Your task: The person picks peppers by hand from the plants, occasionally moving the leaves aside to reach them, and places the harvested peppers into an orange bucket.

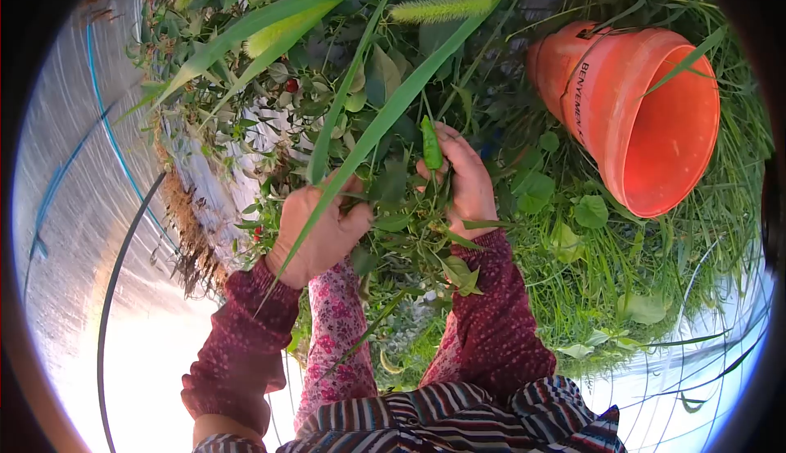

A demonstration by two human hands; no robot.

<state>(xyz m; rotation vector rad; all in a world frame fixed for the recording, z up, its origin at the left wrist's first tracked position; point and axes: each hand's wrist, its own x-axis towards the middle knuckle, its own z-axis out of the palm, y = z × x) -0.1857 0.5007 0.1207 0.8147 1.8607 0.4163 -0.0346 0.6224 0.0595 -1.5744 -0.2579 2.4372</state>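
Note:
My left hand (309, 232) is among the leaves of a pepper plant (393, 187), its fingers curled in and partly hidden by foliage and a long grass blade (401, 97). What its fingertips pinch is hidden. To its right, my right hand (471, 178) is curled around a green pepper (431, 143), which points upward against the fingers. Leaves and thin stems of the plant fill the gap between both hands. Maroon patterned sleeves cover both forearms.
An orange bucket (585, 117) lies tipped in the grass on the right, its mouth facing lower right. Small red peppers (291, 85) show in the foliage on the left. Grass seed heads (442, 8) hang over the top. Plastic sheeting (74, 150) and a dark hose (115, 289) run along the left.

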